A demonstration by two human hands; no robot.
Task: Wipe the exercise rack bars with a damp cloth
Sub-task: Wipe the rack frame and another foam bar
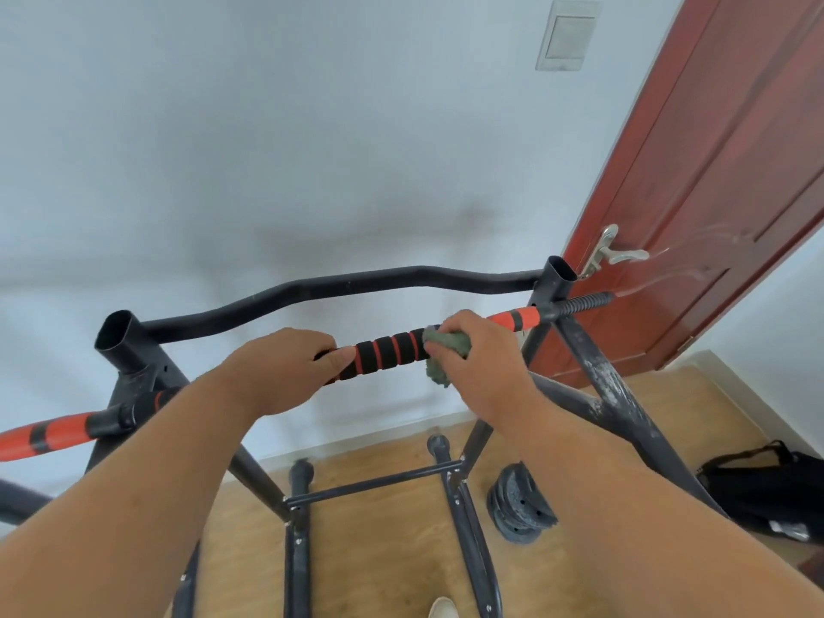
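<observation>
Right hand [479, 363] grips crumpled green damp cloth [441, 352] on black-and-red foam-padded bar [385, 350]; left hand [285, 372] curls round it, steadying. Mid-wipe. Next: probably slide cloth along toward the rack's right upright.

We stand in a home room: white walls, a wood-look floor [365, 550], a red-brown door [713, 194], a wall switch [567, 35] and an exercise rack [339, 285].

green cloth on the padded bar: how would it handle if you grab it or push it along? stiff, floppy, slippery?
Probably floppy: the green cloth bunches under the right hand and a loose end hangs below the padded bar. Likely light, since a plain finger grip holds it. It may drag rather than slide on the ribbed foam, which looks grippy; the left hand grips that bar beside it.
</observation>
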